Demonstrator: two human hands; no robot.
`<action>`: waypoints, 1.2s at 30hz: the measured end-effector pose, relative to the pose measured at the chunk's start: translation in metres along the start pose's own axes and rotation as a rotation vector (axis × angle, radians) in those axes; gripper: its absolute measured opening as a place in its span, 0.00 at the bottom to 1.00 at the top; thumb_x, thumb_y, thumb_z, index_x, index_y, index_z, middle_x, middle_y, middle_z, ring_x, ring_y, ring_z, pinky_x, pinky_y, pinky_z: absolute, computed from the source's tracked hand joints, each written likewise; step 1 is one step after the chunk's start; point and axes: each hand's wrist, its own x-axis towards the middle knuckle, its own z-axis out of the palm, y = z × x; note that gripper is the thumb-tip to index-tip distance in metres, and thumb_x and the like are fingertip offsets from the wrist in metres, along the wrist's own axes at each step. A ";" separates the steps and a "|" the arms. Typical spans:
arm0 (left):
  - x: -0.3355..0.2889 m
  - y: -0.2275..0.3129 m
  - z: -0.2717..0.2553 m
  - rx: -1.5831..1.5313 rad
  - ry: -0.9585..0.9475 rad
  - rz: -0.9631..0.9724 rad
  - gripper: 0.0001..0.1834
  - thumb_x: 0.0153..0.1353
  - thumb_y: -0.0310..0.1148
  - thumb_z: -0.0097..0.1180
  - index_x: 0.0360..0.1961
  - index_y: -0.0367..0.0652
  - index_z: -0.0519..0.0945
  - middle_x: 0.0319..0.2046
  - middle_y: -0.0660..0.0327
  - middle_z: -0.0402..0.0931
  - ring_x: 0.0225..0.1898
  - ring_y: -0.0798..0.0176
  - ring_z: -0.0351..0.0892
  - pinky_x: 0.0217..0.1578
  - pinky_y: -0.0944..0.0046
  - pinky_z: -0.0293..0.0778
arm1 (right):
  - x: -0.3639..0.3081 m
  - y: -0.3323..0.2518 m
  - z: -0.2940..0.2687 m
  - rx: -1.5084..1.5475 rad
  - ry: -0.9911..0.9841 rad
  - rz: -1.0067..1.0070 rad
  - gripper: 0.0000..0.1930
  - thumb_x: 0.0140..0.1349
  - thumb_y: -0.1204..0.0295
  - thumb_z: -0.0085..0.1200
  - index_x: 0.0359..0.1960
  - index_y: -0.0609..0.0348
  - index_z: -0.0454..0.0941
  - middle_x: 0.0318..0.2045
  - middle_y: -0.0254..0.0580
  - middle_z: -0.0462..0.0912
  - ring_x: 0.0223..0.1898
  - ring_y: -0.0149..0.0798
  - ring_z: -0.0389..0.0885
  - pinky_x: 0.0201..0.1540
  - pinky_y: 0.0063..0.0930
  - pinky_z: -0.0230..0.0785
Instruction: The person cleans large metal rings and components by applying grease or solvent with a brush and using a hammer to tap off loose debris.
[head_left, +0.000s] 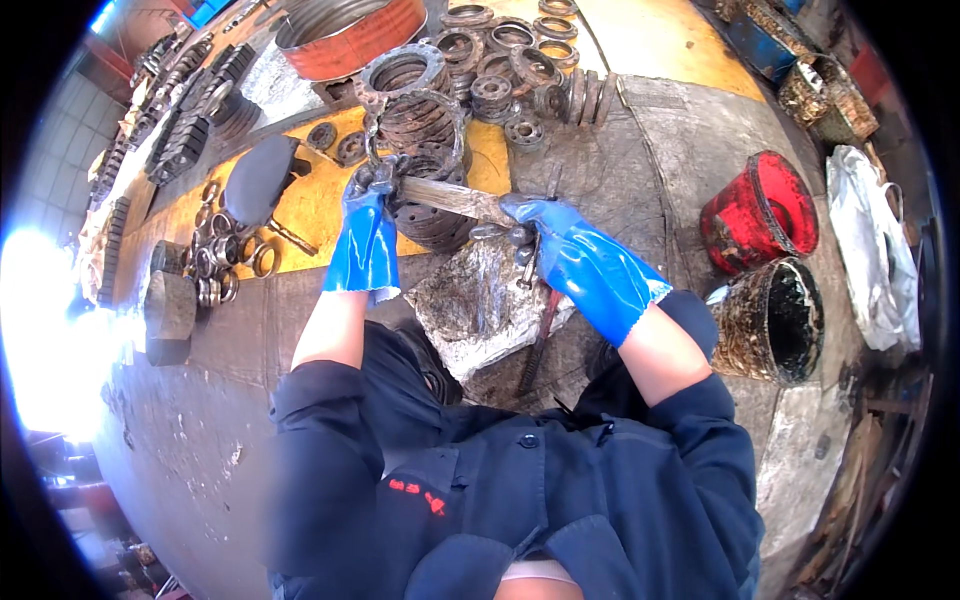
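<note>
My left hand (367,228), in a blue rubber glove, is closed at the lower edge of a rusty metal ring (371,137) standing on edge in front of a stack of rings. My right hand (585,256), gloved alike, is closed round one end of a flat, worn, wooden-looking bar (452,197). The bar's other end reaches my left hand; whether those fingers touch it I cannot tell. Under my hands lies a dirty whitish sheet (450,318). A dark rod (540,342) lies on it between my knees.
Stacked rusty rings (433,228) stand just beyond my hands, with more rings (490,97) farther back. A large orange-red drum ring (352,45) is at the far left. To the right are a red bucket (730,222) and a grimy bucket (745,318). A dark stool seat (260,180) stands left.
</note>
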 end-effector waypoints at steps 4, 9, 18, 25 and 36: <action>-0.001 0.003 -0.005 0.074 -0.018 0.065 0.13 0.65 0.35 0.63 0.48 0.42 0.81 0.43 0.57 0.85 0.32 0.70 0.81 0.28 0.71 0.77 | -0.009 -0.008 0.001 -0.027 0.017 0.038 0.10 0.63 0.65 0.59 0.38 0.59 0.84 0.21 0.34 0.78 0.17 0.30 0.66 0.16 0.30 0.60; -0.003 0.005 -0.003 0.095 0.008 0.109 0.14 0.65 0.34 0.61 0.50 0.40 0.81 0.43 0.58 0.84 0.37 0.67 0.82 0.34 0.69 0.79 | 0.000 -0.001 -0.005 -0.034 0.092 -0.057 0.10 0.62 0.64 0.60 0.35 0.59 0.85 0.20 0.34 0.78 0.17 0.30 0.68 0.20 0.29 0.61; -0.006 -0.003 -0.011 0.397 -0.034 0.309 0.14 0.66 0.35 0.61 0.46 0.36 0.83 0.35 0.63 0.83 0.36 0.70 0.78 0.38 0.68 0.74 | -0.034 -0.007 0.004 -0.707 0.157 -0.297 0.15 0.64 0.60 0.57 0.39 0.59 0.85 0.22 0.37 0.82 0.23 0.29 0.76 0.27 0.28 0.67; -0.007 -0.010 -0.004 0.599 0.037 0.409 0.11 0.66 0.35 0.60 0.41 0.36 0.82 0.31 0.62 0.82 0.32 0.68 0.78 0.34 0.66 0.74 | 0.003 0.058 0.005 -1.256 0.074 -0.647 0.17 0.62 0.68 0.53 0.52 0.56 0.77 0.42 0.49 0.84 0.42 0.47 0.84 0.45 0.37 0.76; -0.016 0.001 -0.006 0.561 0.051 0.302 0.12 0.66 0.38 0.59 0.40 0.40 0.82 0.32 0.61 0.83 0.30 0.68 0.79 0.31 0.67 0.75 | -0.008 0.050 0.013 -1.607 0.172 -0.633 0.25 0.60 0.61 0.54 0.61 0.47 0.69 0.45 0.49 0.83 0.42 0.55 0.84 0.42 0.47 0.77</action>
